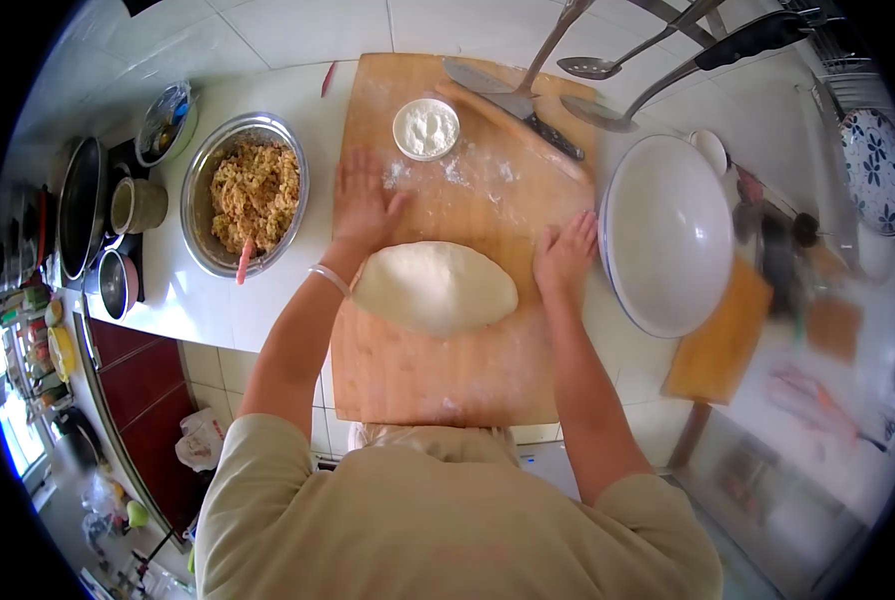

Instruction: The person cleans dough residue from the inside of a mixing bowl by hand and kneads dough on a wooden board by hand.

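Dough (436,290) is set on the board (448,375) between the forearms, ungripped. Left hand (366,205) and right hand (566,258) are laid at the side edges, fingers open, board possibly steadied. Flour bowl (427,130) is placed beyond, likely for reach.

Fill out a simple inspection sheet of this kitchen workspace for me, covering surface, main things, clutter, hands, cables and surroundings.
Surface: wooden board, with white powder scattered on its far half.
Main things: one smooth, oval lump of dough on the board.
Clutter: small bowl of powder, rolling pin and knife at the board's far end; metal bowl of chunky mixture to the left, white basin to the right.
Hands: left hand and right hand both open, palms down on the board, holding nothing.
Cables: nothing seen.
Surroundings: tiled wall, hanging utensils; dark pan at far left.
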`<action>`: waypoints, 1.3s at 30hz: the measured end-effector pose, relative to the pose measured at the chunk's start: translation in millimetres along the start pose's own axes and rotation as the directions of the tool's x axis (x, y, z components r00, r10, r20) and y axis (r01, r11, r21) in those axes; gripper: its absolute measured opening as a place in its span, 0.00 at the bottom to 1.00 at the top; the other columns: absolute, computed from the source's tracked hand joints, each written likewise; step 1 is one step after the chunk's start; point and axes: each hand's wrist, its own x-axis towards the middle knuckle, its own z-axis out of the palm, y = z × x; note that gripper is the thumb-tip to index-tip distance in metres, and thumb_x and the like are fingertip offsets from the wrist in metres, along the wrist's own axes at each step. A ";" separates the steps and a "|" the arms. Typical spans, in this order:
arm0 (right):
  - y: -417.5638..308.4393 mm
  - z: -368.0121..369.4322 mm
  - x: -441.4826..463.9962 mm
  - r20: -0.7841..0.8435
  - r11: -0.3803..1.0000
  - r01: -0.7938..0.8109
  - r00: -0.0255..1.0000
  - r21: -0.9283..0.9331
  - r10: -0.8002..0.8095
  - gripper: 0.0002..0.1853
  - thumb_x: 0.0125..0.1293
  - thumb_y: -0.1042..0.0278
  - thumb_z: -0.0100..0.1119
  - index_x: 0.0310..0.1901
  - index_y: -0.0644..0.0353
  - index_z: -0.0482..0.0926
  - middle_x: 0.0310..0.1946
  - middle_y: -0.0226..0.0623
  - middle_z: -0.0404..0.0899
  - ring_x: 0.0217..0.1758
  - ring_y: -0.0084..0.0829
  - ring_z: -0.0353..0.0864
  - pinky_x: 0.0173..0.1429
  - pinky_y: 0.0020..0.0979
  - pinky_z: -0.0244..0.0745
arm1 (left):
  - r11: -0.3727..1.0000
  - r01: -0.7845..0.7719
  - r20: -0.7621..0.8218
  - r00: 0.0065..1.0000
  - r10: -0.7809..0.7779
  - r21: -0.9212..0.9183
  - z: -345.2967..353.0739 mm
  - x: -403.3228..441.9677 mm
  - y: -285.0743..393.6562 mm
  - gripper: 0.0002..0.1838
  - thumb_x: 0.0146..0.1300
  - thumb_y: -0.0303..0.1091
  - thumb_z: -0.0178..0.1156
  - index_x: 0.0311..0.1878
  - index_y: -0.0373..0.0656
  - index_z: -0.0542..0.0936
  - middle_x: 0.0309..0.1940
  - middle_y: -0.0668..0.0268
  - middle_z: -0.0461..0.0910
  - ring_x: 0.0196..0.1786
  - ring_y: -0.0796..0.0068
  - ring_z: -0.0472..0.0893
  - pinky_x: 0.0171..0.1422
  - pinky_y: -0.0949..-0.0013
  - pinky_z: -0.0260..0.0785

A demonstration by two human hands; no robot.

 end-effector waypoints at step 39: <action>-115.3 -42.5 60.4 0.451 0.741 -0.012 0.800 0.671 -0.395 0.41 0.46 0.51 0.77 0.62 0.59 0.75 0.49 0.45 0.83 0.53 0.42 0.83 0.59 0.40 0.77 | 0.545 0.110 -0.284 0.759 -0.586 -0.831 -20.1 -13.6 19.8 0.14 0.69 0.42 0.56 0.47 0.41 0.80 0.47 0.55 0.80 0.53 0.51 0.76 0.62 0.51 0.65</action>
